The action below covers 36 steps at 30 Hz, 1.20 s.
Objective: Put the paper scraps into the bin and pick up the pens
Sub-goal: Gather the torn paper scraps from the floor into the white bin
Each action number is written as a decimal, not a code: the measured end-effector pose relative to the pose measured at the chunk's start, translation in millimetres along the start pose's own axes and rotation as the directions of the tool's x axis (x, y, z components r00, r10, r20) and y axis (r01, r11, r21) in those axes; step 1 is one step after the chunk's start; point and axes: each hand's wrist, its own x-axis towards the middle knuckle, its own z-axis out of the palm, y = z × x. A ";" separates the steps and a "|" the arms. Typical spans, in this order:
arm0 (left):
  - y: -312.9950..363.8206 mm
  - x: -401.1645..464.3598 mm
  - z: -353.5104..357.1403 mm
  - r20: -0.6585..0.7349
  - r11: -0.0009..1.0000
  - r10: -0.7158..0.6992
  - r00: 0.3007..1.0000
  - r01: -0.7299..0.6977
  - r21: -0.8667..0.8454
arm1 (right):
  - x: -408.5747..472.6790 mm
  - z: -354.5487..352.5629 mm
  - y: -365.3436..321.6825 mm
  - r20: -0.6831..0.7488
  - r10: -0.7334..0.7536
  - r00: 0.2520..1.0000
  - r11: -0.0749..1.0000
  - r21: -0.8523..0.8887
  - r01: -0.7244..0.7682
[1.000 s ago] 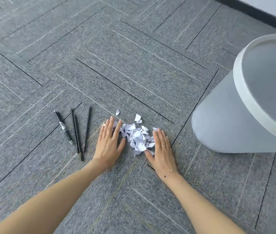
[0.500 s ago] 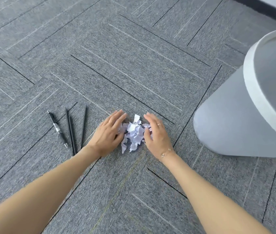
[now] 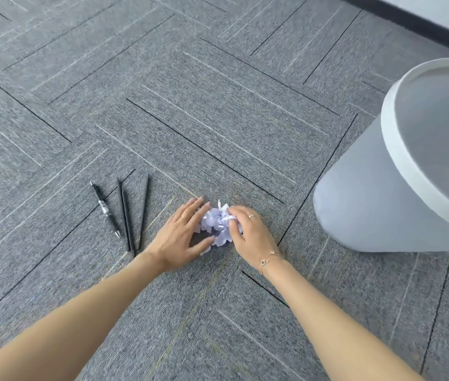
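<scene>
Since a second ago you have drawn the paper scraps (image 3: 219, 225) into one tight heap on the carpet (image 3: 217, 133). Your left hand (image 3: 180, 237) presses its straight fingers against the heap's left side; your right hand (image 3: 248, 229) curls over it, gripping scraps. The pens (image 3: 124, 213) lie left; the bin (image 3: 410, 171) stands right.

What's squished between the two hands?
In the head view, a pile of white paper scraps sits between the left hand and right hand.

Rough grey carpet (image 3: 217, 105); matt plastic bin (image 3: 369, 204); crumpled paper scraps (image 3: 217, 224).
</scene>
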 end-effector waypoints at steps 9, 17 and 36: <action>11.8 6.2 10.7 -0.056 0.998 0.001 0.998 0.002 0.055 | 4.2 23.2 2.9 -0.091 -0.052 0.995 0.989 -0.144 0.038; -6.7 31.3 5.7 -0.162 0.963 0.171 0.972 -0.130 0.234 | 24.4 21.6 10.6 -0.170 -0.219 0.961 0.920 -0.364 0.145; -5.3 67.0 -16.6 0.019 0.943 0.300 0.954 -0.299 0.144 | 40.0 11.3 -0.5 -0.098 -0.253 0.963 0.795 -0.588 0.149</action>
